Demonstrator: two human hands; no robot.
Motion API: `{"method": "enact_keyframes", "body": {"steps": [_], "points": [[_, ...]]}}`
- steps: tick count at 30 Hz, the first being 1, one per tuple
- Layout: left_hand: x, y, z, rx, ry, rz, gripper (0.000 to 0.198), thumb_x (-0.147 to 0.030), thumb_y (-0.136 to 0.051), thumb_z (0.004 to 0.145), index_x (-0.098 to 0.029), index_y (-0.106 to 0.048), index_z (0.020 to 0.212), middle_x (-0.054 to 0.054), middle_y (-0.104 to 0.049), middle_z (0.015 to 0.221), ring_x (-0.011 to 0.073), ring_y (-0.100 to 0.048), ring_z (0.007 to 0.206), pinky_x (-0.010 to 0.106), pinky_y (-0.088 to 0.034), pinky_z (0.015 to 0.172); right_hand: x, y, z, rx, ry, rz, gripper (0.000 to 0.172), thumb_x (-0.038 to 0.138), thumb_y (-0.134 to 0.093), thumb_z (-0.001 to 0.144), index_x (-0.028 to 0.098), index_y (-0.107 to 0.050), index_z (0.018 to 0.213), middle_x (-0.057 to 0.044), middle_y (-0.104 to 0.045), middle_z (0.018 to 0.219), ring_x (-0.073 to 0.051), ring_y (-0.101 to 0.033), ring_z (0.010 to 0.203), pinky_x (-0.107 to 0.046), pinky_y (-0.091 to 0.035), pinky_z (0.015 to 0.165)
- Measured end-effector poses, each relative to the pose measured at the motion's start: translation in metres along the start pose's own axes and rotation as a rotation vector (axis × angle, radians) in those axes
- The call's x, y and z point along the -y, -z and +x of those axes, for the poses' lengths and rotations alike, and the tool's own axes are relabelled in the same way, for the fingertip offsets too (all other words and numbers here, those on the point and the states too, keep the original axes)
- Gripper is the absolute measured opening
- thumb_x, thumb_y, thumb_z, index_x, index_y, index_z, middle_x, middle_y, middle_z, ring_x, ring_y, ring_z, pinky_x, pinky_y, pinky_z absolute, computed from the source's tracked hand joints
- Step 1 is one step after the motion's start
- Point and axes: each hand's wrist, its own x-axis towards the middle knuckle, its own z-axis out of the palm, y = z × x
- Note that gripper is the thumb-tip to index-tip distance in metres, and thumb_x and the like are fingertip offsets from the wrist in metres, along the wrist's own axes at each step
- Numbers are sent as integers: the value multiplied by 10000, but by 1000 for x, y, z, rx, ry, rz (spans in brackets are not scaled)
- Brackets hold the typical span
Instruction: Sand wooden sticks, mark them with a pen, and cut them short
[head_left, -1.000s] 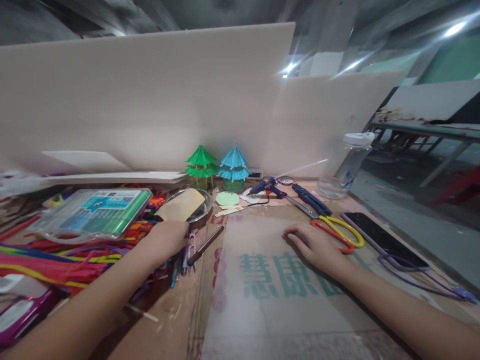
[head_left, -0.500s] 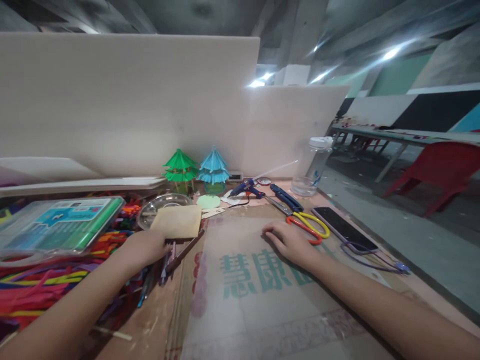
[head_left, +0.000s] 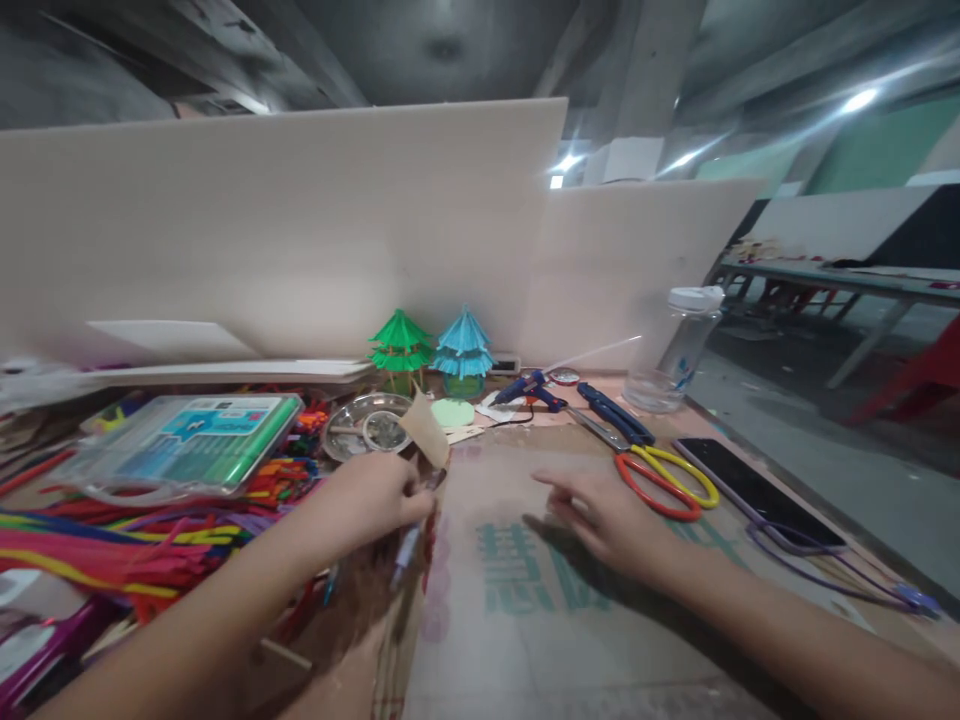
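Observation:
My left hand (head_left: 375, 497) is closed in a pinch on a tan square sheet (head_left: 426, 436), which stands tilted on edge above the cardboard mat (head_left: 525, 600). Just behind the sheet sits a round metal dish (head_left: 360, 428). My right hand (head_left: 604, 510) hovers a little above the mat with its fingers spread and nothing in it. Its fingertips point toward the sheet. Orange and yellow scissors (head_left: 660, 475) lie just right of that hand.
Coloured pipe cleaners (head_left: 112, 520) and a clear plastic case (head_left: 187, 440) fill the left side. Green (head_left: 401, 345) and blue (head_left: 463, 345) paper trees stand at the back by white foam boards. A blue glue gun (head_left: 529, 390), a water bottle (head_left: 675, 350) and a phone (head_left: 757, 490) lie to the right.
My left hand has lifted the tan sheet off the dish area and tipped it up on edge over the mat. My right hand has risen off the mat and spread its fingers.

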Motion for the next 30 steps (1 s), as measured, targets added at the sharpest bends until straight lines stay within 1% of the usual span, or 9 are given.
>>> {"method": "enact_keyframes", "body": {"steps": [4,9,11,13,16,19,22,26,30], "points": [[-28,-11,14,-35,-107,-136,258,-327,-517,773,-184,-678,631,-5,-604,556,135,-512,518,249,-285,475,36,-16,29,213,19,175,626,213,-524,874,226,-379,1484,-94,-749,1057,-227,-703,890,-356,-541,807],[-46,-22,23,-144,-202,-194,234,-299,-515,859,-220,-731,817,-9,-720,768,142,-626,671,224,-432,584,34,-42,51,83,-93,348,299,221,-515,828,172,-691,1064,-117,-751,997,-278,-704,900,-392,-548,792],[-42,-19,25,-248,-182,-148,255,-300,-488,913,-241,-723,991,33,-725,1064,190,-650,979,279,-491,835,28,-46,49,36,-172,386,238,304,-507,861,177,-701,912,-103,-750,884,-271,-706,811,-394,-551,757],[-29,-14,30,-364,-101,-68,319,-274,-493,930,-234,-642,1210,100,-521,1434,282,-420,1353,455,-333,1113,24,-47,45,-15,-263,449,272,401,-512,880,191,-684,878,-93,-739,864,-257,-705,794,-388,-551,753],[1,-15,44,-365,38,40,569,-239,-706,796,-188,-544,1338,200,-302,1569,453,-193,1449,718,-164,1107,23,-45,40,-97,-432,723,365,558,-550,859,209,-639,915,-95,-728,950,-253,-711,857,-406,-552,795],[24,-28,55,-231,18,107,696,-202,-842,626,-214,-590,1274,200,-466,1467,455,-393,1349,678,-367,1020,21,-42,42,-44,-530,1198,557,724,-528,807,228,-576,1055,-98,-725,995,-274,-724,881,-467,-558,805],[29,-41,60,-222,-46,172,497,-126,-623,816,-234,-568,1298,143,-551,1405,337,-501,1293,561,-399,1048,17,-37,48,-6,-548,1502,604,732,-501,823,222,-564,1140,-107,-739,978,-255,-722,889,-485,-532,891],[23,-34,56,-311,-38,253,484,-65,-360,909,-254,-582,1296,115,-581,1383,282,-517,1282,510,-344,1096,13,-32,52,-33,-646,1601,541,643,-336,943,203,-579,1143,-130,-737,1014,-233,-720,845,-484,-517,918],[32,-13,50,-439,106,344,498,-105,-295,934,-196,-536,1359,167,-380,1542,357,-282,1441,610,-140,1154,12,-33,51,-17,-622,1573,564,668,-346,930,198,-584,1130,-114,-740,929,-234,-712,808,-454,-536,849]]}}
